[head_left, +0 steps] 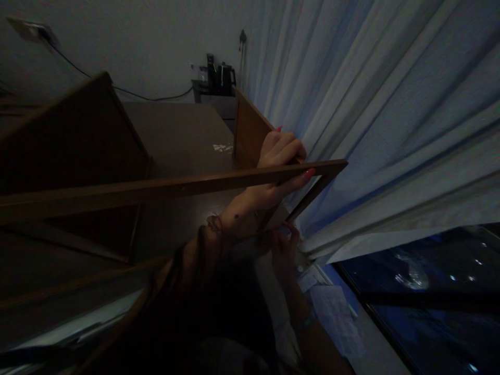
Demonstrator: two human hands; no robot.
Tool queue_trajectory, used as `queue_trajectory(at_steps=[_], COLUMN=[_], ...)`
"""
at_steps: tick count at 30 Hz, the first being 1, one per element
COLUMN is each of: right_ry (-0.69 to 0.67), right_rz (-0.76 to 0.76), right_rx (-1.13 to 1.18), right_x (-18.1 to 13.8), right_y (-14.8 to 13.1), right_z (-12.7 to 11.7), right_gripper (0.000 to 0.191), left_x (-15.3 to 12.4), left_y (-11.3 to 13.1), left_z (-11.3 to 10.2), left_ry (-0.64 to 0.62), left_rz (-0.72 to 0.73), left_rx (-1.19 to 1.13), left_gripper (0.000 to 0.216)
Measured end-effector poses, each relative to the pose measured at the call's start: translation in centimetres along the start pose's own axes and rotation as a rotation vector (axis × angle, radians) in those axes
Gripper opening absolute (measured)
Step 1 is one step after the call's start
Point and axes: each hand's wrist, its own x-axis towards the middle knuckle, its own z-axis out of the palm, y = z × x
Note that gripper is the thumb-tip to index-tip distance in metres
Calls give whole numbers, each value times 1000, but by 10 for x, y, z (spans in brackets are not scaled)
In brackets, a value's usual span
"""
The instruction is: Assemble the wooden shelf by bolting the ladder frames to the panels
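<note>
A brown wooden furniture frame (164,188) fills the left and middle of the view, with a long rail running across it. My left hand (282,152) reaches up and is closed around the top edge of an upright side panel (247,136), thumb under the rail's end. A bracelet (214,223) sits on that wrist. My right hand (285,246) is lower, fingers pinched together at the panel's lower corner. What they pinch is too dark to make out.
White curtains (390,130) hang close on the right beside a dark window (429,302). A small table with a kettle (225,77) stands against the far wall. A cable (128,92) runs along the wall. Papers (336,317) lie on the sill.
</note>
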Motion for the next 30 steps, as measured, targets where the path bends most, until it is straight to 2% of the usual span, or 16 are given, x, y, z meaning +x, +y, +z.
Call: queue_trajectory(at_steps=[3, 6, 10, 14, 17, 20, 24, 30], right_ry=[85, 150, 168, 240, 198, 133, 115, 93], right_rz=[-43, -128, -231, -407, -509, -523, -565, -526], right_rx=[-95, -280, -439, -646, -786, -849, -963, -1062], right_x=[-6, -8, -7, -4, -2, -3, -5, -7], right_y=[7, 15, 21, 19, 17, 15, 13, 15], right_z=[2, -2, -7, -11, -13, -14, -13, -8], right_gripper=[28, 28, 26, 28, 29, 30, 31, 38], left_x=[0, 0, 0, -1, -1, -2, -2, -2], left_y=[-9, -12, -2, 5, 4, 2, 2, 4], left_z=[8, 11, 5, 0, 0, 0, 0, 1], left_ry=[22, 42, 33, 44, 43, 17, 13, 31], left_rz=[31, 33, 4, 11, 7, 5, 17, 1], left_rx=[-11, -10, -20, -48, -49, -51, -51, -48], left_gripper=[42, 44, 46, 46, 45, 42, 42, 48])
